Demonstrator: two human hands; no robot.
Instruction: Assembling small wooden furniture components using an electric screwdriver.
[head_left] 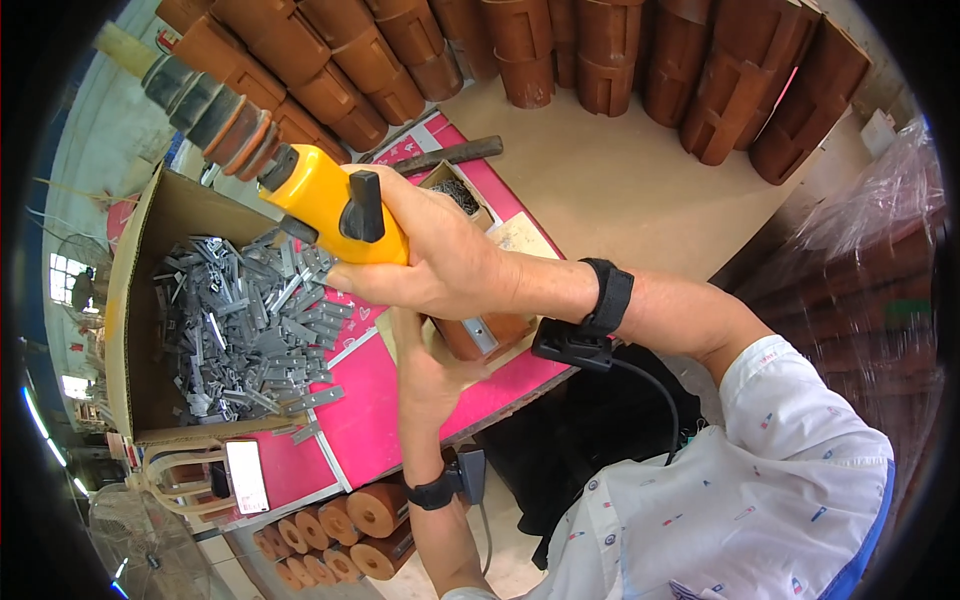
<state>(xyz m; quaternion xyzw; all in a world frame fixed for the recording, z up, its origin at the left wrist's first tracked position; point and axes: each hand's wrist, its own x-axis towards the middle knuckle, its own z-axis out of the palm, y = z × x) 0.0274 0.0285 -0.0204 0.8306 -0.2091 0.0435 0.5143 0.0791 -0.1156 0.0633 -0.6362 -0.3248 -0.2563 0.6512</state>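
Observation:
My right hand (430, 250) is wrapped round the body of a yellow power screwdriver (350, 220) with a black lever on its side. Its working end is hidden below my hand. Lower down, my left hand (428, 370) grips a brown wooden block (490, 338), its thumb along the near side. The fingers of that hand are partly hidden behind the right hand. On the block's face shows a small metal plate (479, 332). The block rests on the pink-covered table (385, 430), on a pale board.
A cardboard box (140, 330) heaped with grey metal plates (250, 320) stands at the left. Behind my right hand are a small box of screws (456, 190) and a hammer (450, 156). Brown cylinders (520, 60) line the back; wrapped stacks (850, 270) stand right. Wooden rolls (375, 510) lie below.

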